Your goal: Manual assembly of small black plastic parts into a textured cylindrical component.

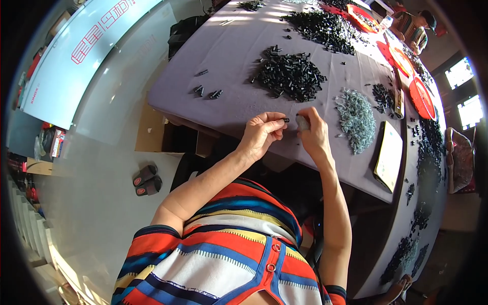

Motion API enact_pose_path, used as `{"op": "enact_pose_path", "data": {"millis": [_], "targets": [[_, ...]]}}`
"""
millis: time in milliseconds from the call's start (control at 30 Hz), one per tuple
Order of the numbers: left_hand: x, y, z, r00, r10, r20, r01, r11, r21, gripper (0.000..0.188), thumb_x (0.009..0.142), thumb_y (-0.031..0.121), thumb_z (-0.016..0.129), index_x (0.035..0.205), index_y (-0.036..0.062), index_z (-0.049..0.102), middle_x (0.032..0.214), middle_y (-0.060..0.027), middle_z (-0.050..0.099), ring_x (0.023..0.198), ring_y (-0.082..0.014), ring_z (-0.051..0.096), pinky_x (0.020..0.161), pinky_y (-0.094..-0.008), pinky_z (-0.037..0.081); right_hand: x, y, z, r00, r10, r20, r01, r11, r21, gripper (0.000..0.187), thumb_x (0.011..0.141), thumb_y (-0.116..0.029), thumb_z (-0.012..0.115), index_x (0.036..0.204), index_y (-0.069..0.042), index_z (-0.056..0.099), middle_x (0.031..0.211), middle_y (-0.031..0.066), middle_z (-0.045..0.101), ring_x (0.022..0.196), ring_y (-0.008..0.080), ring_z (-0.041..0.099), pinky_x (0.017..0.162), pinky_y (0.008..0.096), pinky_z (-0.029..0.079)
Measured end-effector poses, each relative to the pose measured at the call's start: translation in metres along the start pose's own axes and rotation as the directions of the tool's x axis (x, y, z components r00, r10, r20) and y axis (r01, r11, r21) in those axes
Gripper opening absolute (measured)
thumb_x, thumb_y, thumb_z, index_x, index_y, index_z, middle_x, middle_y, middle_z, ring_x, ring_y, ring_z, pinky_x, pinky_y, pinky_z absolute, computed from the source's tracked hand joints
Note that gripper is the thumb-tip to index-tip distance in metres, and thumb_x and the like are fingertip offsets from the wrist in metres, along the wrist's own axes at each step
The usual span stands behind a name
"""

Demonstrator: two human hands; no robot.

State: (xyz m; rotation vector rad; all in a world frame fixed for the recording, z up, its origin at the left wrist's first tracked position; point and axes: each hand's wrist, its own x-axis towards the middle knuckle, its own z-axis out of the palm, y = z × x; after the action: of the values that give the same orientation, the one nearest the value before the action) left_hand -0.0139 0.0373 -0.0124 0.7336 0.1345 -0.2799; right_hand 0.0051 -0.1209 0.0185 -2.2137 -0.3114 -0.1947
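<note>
Striped shirt nearest | left hand pinching small black tube by near edge of table | right hand curled around greyish clump, details unclear | risk: slack fingertips could let the tube fall to the floor

A small black cylindrical piece was observed pinched in the fingertips of the left hand, one end projecting toward the right hand. The latter gripped a rounded, greyish item, its finer detail indistinct. From where I stood, both were near each other but apart, above the worktop close to its near edge.
</note>
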Motion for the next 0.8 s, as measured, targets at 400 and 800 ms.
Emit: {"op": "enact_pose_path", "data": {"millis": [400, 800], "targets": [[-0.007, -0.004, 0.009, 0.995, 0.010, 0.101, -0.037, 0.962, 0.270, 0.013, 0.083, 0.002, 0.059, 0.095, 0.0000, 0.062, 0.077, -0.0056, 0.063, 0.065, -0.0094, 0.056, 0.062, -0.0212, 0.045, -0.047, -0.008, -0.006, 0.974, 0.226, 0.029, -0.206, 0.820, 0.533, 0.017, 0.077, 0.011, 0.055, 0.091, 0.001, 0.059, 0.077, 0.0021, 0.063, 0.070, 0.0076, 0.059, 0.066, 0.0213, 0.048], [-0.010, -0.015, 0.010, 0.985, 0.019, 0.174, -0.037, 0.994, 0.100, 0.018, 0.086, 0.003, 0.058, 0.104, 0.0041, 0.060, 0.090, -0.0043, 0.063, 0.074, -0.0101, 0.058, 0.072, -0.0248, 0.049, -0.052, -0.006, -0.001, 0.974, 0.225, 0.030, -0.182, 0.696, 0.694, 0.014, 0.079, 0.010, 0.055, 0.090, 0.003, 0.060, 0.081, 0.0065, 0.064, 0.068, 0.0118, 0.061, 0.064, 0.0234, 0.051]]}}
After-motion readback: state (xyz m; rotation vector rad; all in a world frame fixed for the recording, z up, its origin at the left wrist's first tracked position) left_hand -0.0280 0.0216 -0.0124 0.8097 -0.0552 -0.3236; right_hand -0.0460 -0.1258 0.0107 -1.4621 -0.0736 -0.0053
